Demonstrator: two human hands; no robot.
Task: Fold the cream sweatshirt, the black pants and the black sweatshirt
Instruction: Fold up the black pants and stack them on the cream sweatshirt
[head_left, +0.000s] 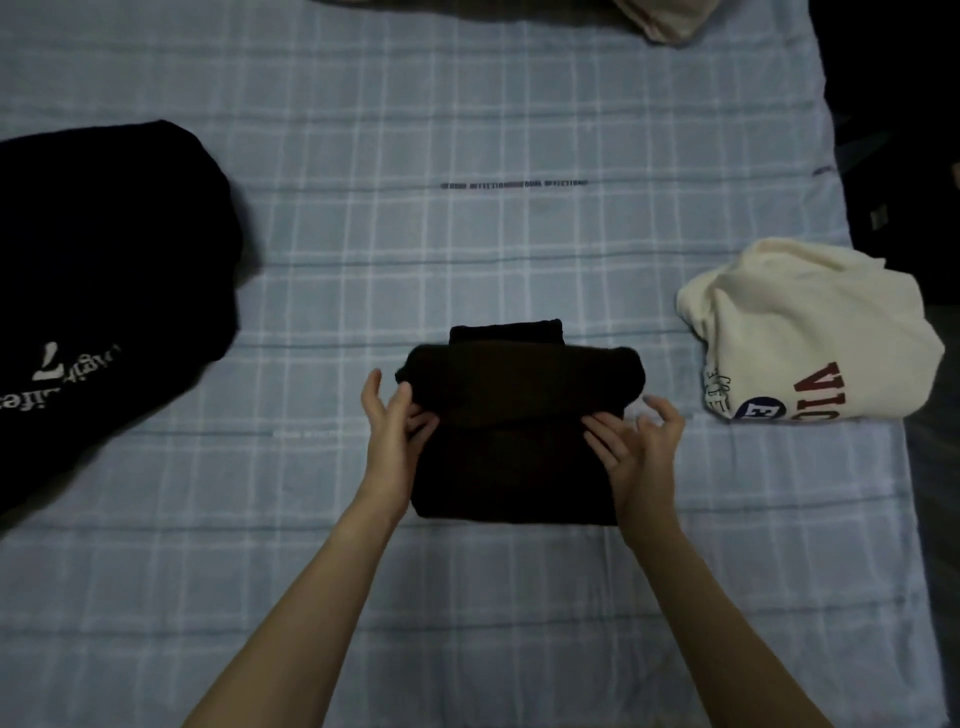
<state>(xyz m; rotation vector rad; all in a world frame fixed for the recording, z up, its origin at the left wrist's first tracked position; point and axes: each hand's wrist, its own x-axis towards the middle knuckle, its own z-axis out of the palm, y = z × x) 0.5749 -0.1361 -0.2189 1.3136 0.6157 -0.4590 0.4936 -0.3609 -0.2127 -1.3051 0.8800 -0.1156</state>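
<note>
The black pants (514, 441) lie in a compact folded bundle in the middle of the bed, with a smaller layer sticking out at the far edge. My left hand (392, 426) pinches the bundle's left edge at a fold line. My right hand (636, 441) touches the right edge with thumb and forefinger, the other fingers spread. The cream sweatshirt (800, 338) sits folded at the right, red letters showing. The black sweatshirt (104, 280) with white lettering lies in a loose heap at the left.
Everything rests on a pale blue checked bedsheet (467, 234). A beige pillow (670, 18) pokes in at the top edge. The bed's right edge runs just past the cream sweatshirt, with dark floor (904, 130) beyond.
</note>
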